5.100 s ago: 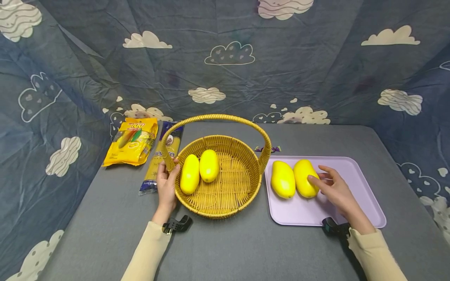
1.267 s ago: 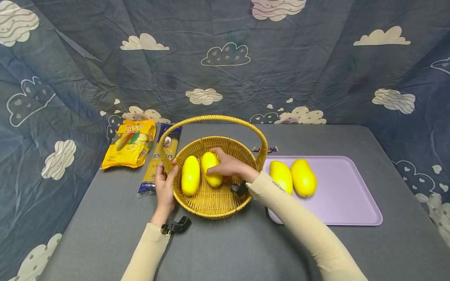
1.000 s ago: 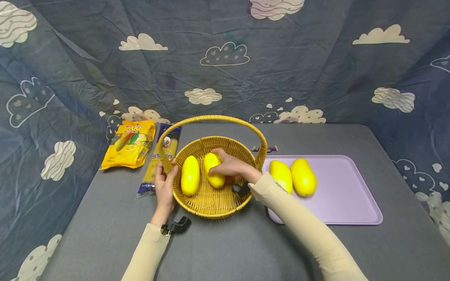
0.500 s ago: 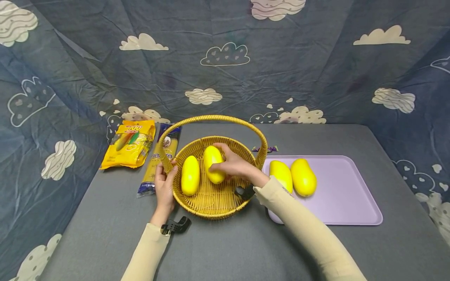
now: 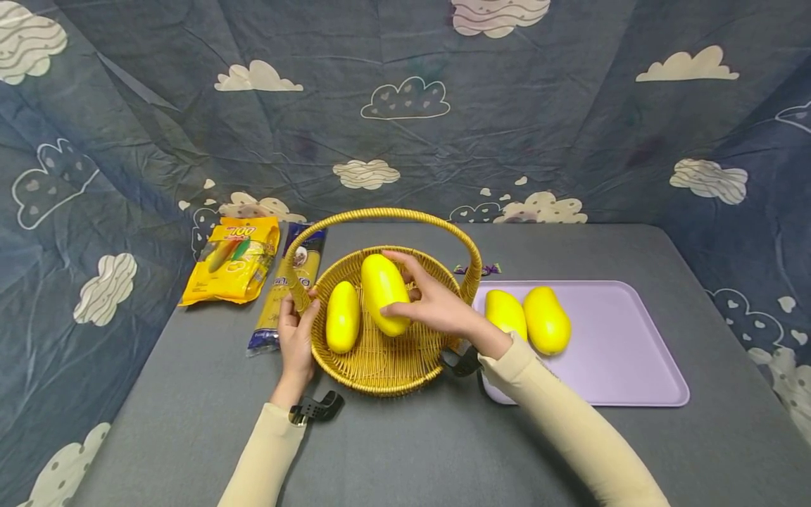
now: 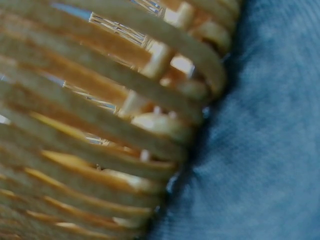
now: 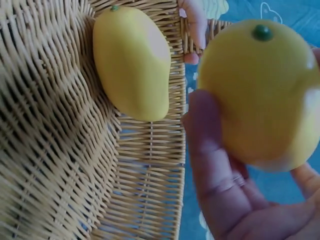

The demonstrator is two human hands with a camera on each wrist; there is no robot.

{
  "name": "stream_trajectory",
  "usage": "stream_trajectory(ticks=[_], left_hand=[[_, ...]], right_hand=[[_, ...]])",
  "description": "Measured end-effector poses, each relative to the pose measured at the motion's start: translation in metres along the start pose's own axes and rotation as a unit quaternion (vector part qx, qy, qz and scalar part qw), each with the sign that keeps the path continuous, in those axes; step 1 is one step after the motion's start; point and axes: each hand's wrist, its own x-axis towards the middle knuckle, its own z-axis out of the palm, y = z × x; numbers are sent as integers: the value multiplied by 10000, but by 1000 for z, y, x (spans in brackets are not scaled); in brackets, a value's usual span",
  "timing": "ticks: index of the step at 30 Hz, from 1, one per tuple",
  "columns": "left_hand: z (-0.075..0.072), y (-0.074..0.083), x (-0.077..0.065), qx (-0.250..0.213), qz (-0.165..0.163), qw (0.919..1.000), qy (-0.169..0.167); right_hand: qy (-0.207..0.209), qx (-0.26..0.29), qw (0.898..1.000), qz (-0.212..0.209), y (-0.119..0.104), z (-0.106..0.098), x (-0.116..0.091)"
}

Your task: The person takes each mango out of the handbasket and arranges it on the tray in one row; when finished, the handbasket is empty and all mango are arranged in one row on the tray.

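Observation:
My right hand (image 5: 440, 303) grips a yellow mango (image 5: 383, 292) and holds it above the basket floor. In the right wrist view, thumb and fingers wrap the held mango (image 7: 260, 95), and its green stem end shows. A second mango (image 5: 343, 317) lies in the round wicker basket (image 5: 393, 373), against the left wall. My left hand (image 5: 296, 341) holds the basket's left side at the foot of its arched handle (image 5: 383, 213); part of its fingers is hidden. Only woven wall (image 6: 95, 100) and blue-looking cloth appear in the left wrist view.
Right of the basket, a lilac tray (image 5: 621, 352) bears two more mangoes (image 5: 547, 320), one partly behind my right forearm. A purple-wrapped candy (image 5: 478, 270) lies behind it. On the left are a yellow snack bag (image 5: 234, 260) and a pasta packet (image 5: 288, 296).
My right hand left a mango on the tray, moved left into the basket, took hold of the right-hand mango there and lifted it. My left hand stayed on the basket.

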Motion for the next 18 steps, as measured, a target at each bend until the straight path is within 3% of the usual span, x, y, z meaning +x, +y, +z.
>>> stream_trajectory(ticks=[5, 12, 18], left_hand=[[0, 0, 0, 6, 21, 10000, -23], [0, 1, 0, 17, 53, 10000, -42], [0, 0, 0, 19, 29, 10000, -51]], right_hand=[[-4, 392, 9979, -511, 0, -1, -18], [-28, 1255, 9887, -814, 3, -4, -46], [20, 1242, 9874, -976, 8, -12, -71]])
